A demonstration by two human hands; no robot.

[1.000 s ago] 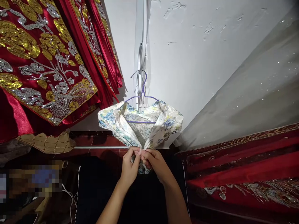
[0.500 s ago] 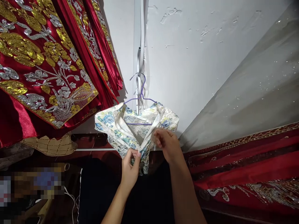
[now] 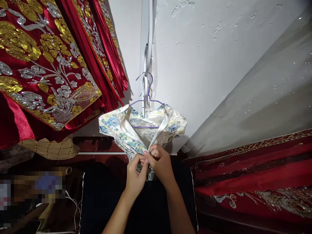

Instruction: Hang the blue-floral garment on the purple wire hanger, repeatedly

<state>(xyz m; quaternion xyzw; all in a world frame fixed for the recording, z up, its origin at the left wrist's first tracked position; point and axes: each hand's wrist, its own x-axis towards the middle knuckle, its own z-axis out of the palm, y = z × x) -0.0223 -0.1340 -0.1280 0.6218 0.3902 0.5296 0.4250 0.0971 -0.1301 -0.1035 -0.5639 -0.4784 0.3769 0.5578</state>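
A short-sleeved floral dress [image 3: 114, 123], cream with blue and yellow flowers, hangs on a purple wire hanger [image 3: 150, 87] in front of the wall. Its neckline is open in a V. At the bottom of that V, my left hand [image 3: 136, 170] pinches the front edge between thumb and fingers. Right beside it, my right hand [image 3: 161, 164] grips the opposite front edge, its thumb close to the left fingertips. Both hands hide the meeting point of the edges, so any fastener there is out of sight. The dress's lower part is mostly covered by my hands.
Red garments with gold and silver sequins [image 3: 58, 78] hang at the left. Sheer grey fabric [image 3: 263, 97] and more red beaded cloth [image 3: 258, 175] hang at the right. A white metal rack post [image 3: 147, 29] stands against the wall. White cables [image 3: 74, 201] lie at lower left.
My right hand has come down and left from the dress's collar side to the bottom of the V, joining my left hand. The left hand keeps its pinch. The view has shifted slightly.
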